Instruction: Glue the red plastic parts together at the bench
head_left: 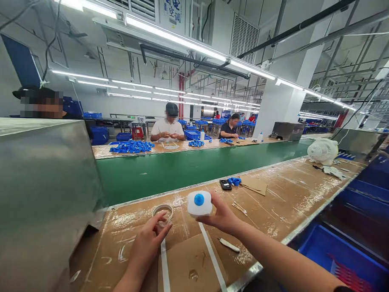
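Observation:
My right hand (222,213) grips a white plastic bottle (195,209), tipped so that its round blue cap (199,199) faces me. It is held above the work surface. To its left, my left hand (148,240) has its thumb and forefinger curled at the near side of a small round container (154,210) with a pale rim. The container looks clear, and the fingers partly cover it. A flat cardboard sheet (180,267) with two white strips lies below my hands. Beside it rests a white-handled, pen-like tool (229,245).
Behind the bottle are cotton swabs (240,208), a black phone (225,185) and blue pieces (234,181). A green conveyor belt (180,173) runs across. A metal housing (39,200) blocks the left; a white fan (322,151) stands far right. Co-workers (168,130) sit opposite.

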{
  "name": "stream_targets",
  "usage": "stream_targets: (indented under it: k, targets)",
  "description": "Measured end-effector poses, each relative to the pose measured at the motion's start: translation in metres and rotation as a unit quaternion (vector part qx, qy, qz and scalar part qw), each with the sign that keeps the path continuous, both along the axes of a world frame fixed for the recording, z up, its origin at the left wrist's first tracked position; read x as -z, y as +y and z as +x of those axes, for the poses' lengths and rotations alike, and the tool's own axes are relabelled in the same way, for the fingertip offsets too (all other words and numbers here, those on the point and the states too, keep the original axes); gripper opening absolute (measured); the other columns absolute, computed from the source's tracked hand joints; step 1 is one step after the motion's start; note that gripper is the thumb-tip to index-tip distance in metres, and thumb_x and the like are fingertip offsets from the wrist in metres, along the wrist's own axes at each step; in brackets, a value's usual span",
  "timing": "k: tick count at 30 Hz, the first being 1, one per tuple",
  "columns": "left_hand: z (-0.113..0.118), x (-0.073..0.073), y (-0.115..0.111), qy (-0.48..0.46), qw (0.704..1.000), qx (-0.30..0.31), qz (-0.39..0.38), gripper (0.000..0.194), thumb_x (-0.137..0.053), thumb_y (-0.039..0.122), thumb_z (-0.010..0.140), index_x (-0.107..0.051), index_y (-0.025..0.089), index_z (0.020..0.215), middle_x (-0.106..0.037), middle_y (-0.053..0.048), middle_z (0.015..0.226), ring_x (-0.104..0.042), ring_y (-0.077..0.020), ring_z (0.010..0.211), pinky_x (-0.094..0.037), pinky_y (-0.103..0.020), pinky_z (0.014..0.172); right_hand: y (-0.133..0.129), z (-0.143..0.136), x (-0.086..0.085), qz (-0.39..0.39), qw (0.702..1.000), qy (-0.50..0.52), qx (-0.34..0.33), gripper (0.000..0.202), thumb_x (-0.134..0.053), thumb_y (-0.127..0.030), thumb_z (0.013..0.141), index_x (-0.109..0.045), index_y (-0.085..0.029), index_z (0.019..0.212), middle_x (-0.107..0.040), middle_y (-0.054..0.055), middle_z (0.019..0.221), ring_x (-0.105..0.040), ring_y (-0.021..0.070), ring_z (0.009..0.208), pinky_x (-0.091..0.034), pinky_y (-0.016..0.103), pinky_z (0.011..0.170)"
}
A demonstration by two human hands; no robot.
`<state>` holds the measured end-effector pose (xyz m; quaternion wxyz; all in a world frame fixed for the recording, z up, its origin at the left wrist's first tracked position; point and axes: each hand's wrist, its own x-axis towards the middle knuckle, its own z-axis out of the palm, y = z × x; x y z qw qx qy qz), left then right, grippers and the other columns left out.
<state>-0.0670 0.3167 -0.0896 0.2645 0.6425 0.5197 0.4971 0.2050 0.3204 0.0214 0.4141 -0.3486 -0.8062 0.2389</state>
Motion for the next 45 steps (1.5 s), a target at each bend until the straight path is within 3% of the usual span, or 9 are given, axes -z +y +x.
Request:
stream_targets:
  k: [4,12,17,20,25,28,31,40,45]
  targets:
    - [0.000,-0.002,-0.002,0.006,1.000,0.000,-0.012,0.055,-0.061,0.065,0.087,-0.064,0.028,0.129,-0.071,-0.001,0.112,-0.061,-0.0156,0.069,-0.052,-0.032,0.072,-0.007,0.000,0.007,0.024,0.999,-0.017,0.020,0.067,-0.088,-0.038,0.074,-0.055,-0.027,0.131,-0.062,0.008,0.130,-0.058,0.0281,0.121,-0.045,0.045,0.105]
    - [0.001,-0.001,-0.002,0.006,1.000,-0.004,-0.011,0.052,-0.061,0.064,0.088,-0.064,0.030,0.128,-0.070,-0.001,0.115,-0.060,-0.0161,0.069,-0.050,-0.033,0.073,-0.014,-0.006,0.007,0.097,0.995,-0.007,-0.035,0.063,-0.084,-0.026,0.078,-0.053,-0.035,0.133,-0.061,0.004,0.134,-0.057,0.0240,0.127,-0.046,0.041,0.108]
    - [0.001,0.000,0.001,0.003,1.000,0.007,-0.003,0.050,-0.061,0.062,0.089,-0.063,0.030,0.127,-0.069,-0.001,0.116,-0.060,-0.0163,0.071,-0.050,-0.033,0.075,-0.012,-0.007,0.006,0.134,0.990,-0.027,-0.035,0.066,-0.085,-0.026,0.078,-0.052,-0.033,0.134,-0.060,0.006,0.135,-0.057,0.0247,0.128,-0.047,0.042,0.109]
    - [0.002,0.000,0.001,-0.003,1.000,0.003,-0.004,0.049,-0.063,0.060,0.089,-0.062,0.030,0.128,-0.070,-0.001,0.114,-0.061,-0.0163,0.071,-0.050,-0.032,0.073,-0.009,0.003,0.006,0.169,0.981,-0.091,-0.041,0.069,-0.085,-0.025,0.077,-0.050,-0.030,0.136,-0.061,0.008,0.132,-0.058,0.0262,0.124,-0.048,0.044,0.107]
    - [0.004,-0.001,0.000,-0.067,0.998,-0.004,-0.008,0.050,-0.074,0.056,0.081,-0.062,0.026,0.119,-0.073,-0.001,0.106,-0.061,-0.0158,0.072,-0.049,-0.030,0.072,0.000,0.035,0.008,0.200,0.941,-0.268,-0.049,0.071,-0.079,-0.018,0.076,-0.048,-0.024,0.139,-0.059,0.013,0.133,-0.059,0.0284,0.121,-0.051,0.043,0.101]
    - [0.004,-0.002,0.000,-0.089,0.996,0.009,-0.015,0.046,-0.077,0.054,0.080,-0.065,0.025,0.113,-0.073,-0.001,0.106,-0.058,-0.0140,0.070,-0.048,-0.029,0.070,0.004,0.052,0.012,0.215,0.896,-0.385,-0.049,0.067,-0.075,-0.016,0.078,-0.050,-0.022,0.139,-0.061,0.013,0.131,-0.063,0.0281,0.112,-0.054,0.041,0.091]
    - [0.005,-0.002,0.000,-0.106,0.994,0.035,-0.020,0.044,-0.078,0.054,0.080,-0.067,0.026,0.113,-0.072,-0.001,0.108,-0.055,-0.0123,0.067,-0.046,-0.028,0.065,0.008,0.062,0.017,0.256,0.851,-0.456,-0.053,0.061,-0.072,-0.017,0.082,-0.051,-0.020,0.140,-0.061,0.014,0.135,-0.062,0.0298,0.115,-0.053,0.045,0.094]
    - [0.008,-0.004,-0.005,-0.072,0.989,0.129,-0.007,0.044,-0.078,0.053,0.081,-0.069,0.027,0.115,-0.073,-0.001,0.107,-0.055,-0.0126,0.070,-0.045,-0.027,0.066,0.011,0.062,0.016,0.359,0.798,-0.480,-0.063,0.036,-0.054,-0.016,0.100,-0.058,-0.019,0.135,-0.064,0.008,0.136,-0.056,0.0237,0.125,-0.040,0.046,0.114]
    - [0.009,-0.006,-0.005,-0.059,0.990,0.131,-0.007,0.044,-0.080,0.051,0.080,-0.069,0.027,0.115,-0.073,0.000,0.106,-0.056,-0.0118,0.068,-0.045,-0.028,0.067,0.010,0.058,0.016,0.372,0.795,-0.473,-0.071,0.036,-0.053,-0.016,0.100,-0.060,-0.020,0.135,-0.065,0.008,0.134,-0.056,0.0244,0.126,-0.041,0.046,0.112]
